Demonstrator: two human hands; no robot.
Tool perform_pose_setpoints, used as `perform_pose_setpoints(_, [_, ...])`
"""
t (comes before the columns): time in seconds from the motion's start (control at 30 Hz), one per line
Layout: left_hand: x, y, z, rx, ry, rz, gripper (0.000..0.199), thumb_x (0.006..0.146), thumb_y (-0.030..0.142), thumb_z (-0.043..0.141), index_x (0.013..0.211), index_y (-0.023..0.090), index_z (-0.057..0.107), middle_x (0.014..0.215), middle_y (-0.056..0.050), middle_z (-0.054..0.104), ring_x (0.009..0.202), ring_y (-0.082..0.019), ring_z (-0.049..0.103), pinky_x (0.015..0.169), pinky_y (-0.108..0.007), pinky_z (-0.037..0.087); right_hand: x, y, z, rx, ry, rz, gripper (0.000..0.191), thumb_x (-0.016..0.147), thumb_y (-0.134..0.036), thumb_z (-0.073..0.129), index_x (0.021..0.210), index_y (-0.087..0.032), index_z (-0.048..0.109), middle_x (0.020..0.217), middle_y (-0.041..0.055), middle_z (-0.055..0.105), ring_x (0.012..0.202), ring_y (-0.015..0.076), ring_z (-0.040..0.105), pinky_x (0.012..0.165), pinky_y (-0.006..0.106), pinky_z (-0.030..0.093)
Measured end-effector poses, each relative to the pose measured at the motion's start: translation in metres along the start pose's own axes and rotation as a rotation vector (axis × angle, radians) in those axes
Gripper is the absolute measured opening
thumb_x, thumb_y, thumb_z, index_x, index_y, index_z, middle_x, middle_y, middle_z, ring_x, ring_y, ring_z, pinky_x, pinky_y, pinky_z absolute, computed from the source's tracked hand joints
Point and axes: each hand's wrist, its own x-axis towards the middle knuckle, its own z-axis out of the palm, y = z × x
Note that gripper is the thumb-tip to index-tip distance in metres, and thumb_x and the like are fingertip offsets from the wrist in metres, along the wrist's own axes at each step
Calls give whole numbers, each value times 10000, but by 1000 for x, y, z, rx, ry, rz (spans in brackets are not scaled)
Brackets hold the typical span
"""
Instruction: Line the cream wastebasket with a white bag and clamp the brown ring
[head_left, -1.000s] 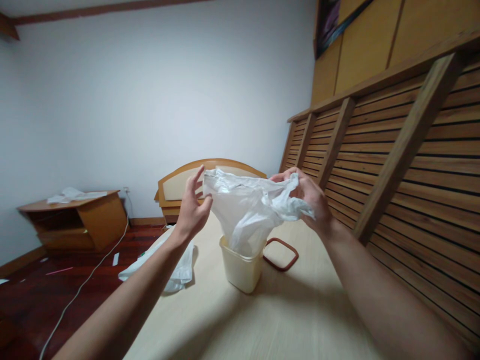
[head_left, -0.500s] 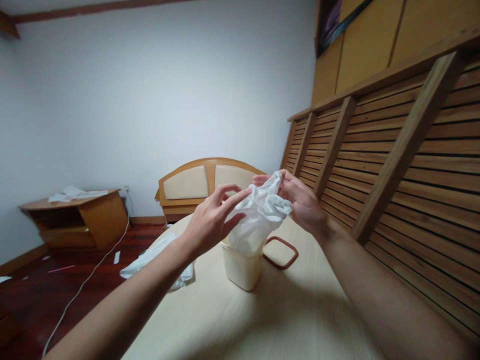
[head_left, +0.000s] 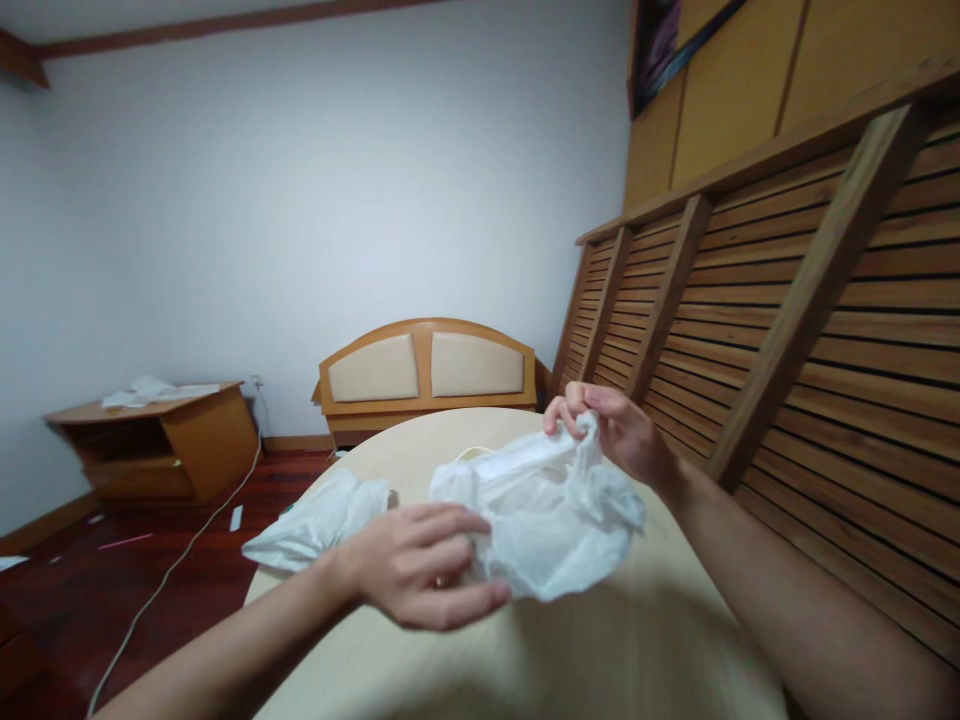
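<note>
A thin white plastic bag (head_left: 559, 530) is spread wide over the container on the round table. Only a bit of the cream container's rim (head_left: 474, 453) shows behind the bag. My right hand (head_left: 604, 425) pinches the bag's gathered upper right edge. At the bag's left side, my left hand (head_left: 431, 565) has its fingers curled against the plastic, but its grip is blurred and partly hidden. Another white plastic bag (head_left: 322, 520) lies on the table's left edge, beyond my left forearm.
The pale round table (head_left: 600, 660) stands before a headboard (head_left: 431, 365). Tall slatted wooden panels (head_left: 750, 330) lean along the right. A low wooden cabinet (head_left: 210, 440) with papers stands at the left, and a white cable (head_left: 176, 560) crosses the floor.
The bag has been opened out and lowered over the container, hiding most of it and the brown ring-shaped frame. My left hand has moved down; my right hand has moved slightly right and down.
</note>
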Motion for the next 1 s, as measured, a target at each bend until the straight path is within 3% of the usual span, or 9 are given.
perform_pose_setpoints(0.1, [-11,34,16,-100,-183,24,192,877,245,666,1065,250,624,542,60,508,466,-125,537,352,-250,373,-7,1,-14,-256,-180,125,501,905,-635,503,645,-209,542,706,46,650,682,200,593,628,319,457])
perform_pose_setpoints(0.17, [-17,49,27,-119,-251,-32,182,874,273,679,1036,227,609,530,61,492,446,-127,517,315,-271,287,-12,-2,-16,-493,-308,230,437,895,-604,569,762,-196,648,731,29,658,669,182,588,607,291,433])
perform_pose_setpoints(0.3, [-20,58,37,-93,-251,-251,74,923,256,577,947,188,564,575,37,558,432,-121,524,367,-261,349,-25,-3,-1,-885,-470,266,362,808,-559,723,941,-223,705,724,-6,648,650,170,583,606,278,394])
perform_pose_setpoints(0.43, [-15,52,44,108,-274,-651,301,909,325,622,1167,198,531,928,-76,709,682,-210,701,478,-269,515,-42,8,22,-1070,-503,140,407,699,-544,828,880,-224,656,827,14,691,782,219,615,705,312,405])
perform_pose_setpoints(0.57, [-22,46,57,222,-343,-916,707,827,296,715,1435,245,360,1344,-176,598,1016,-319,706,638,-370,616,-61,22,42,-1120,-505,97,404,700,-517,841,832,-217,603,860,14,702,831,234,638,793,350,422])
perform_pose_setpoints(0.63, [-30,42,62,244,-331,-993,726,829,217,680,1464,239,329,1372,-181,578,1079,-321,686,711,-388,619,-70,31,50,-1164,-475,81,375,724,-484,831,822,-215,589,859,16,706,841,244,650,825,376,427])
perform_pose_setpoints(0.73, [-39,35,61,191,-284,-1054,596,855,143,580,1415,230,396,1194,-130,674,1025,-279,695,751,-377,603,-87,46,59,-1242,-413,92,325,755,-436,805,868,-210,601,906,45,718,872,280,664,816,408,441])
perform_pose_setpoints(0.87, [-47,24,52,-5,-158,-1154,388,766,77,545,1119,236,530,980,-57,701,834,-219,690,708,-337,565,-103,62,64,-1309,-423,160,143,782,-248,728,884,-187,647,938,84,726,922,316,684,834,433,451])
perform_pose_setpoints(1.0, [-47,3,44,-268,51,-1303,221,743,129,528,927,236,471,929,-29,692,637,-155,611,614,-287,494,-97,61,51,-1173,-338,226,98,829,-133,568,815,-196,641,879,62,720,862,267,689,753,364,449])
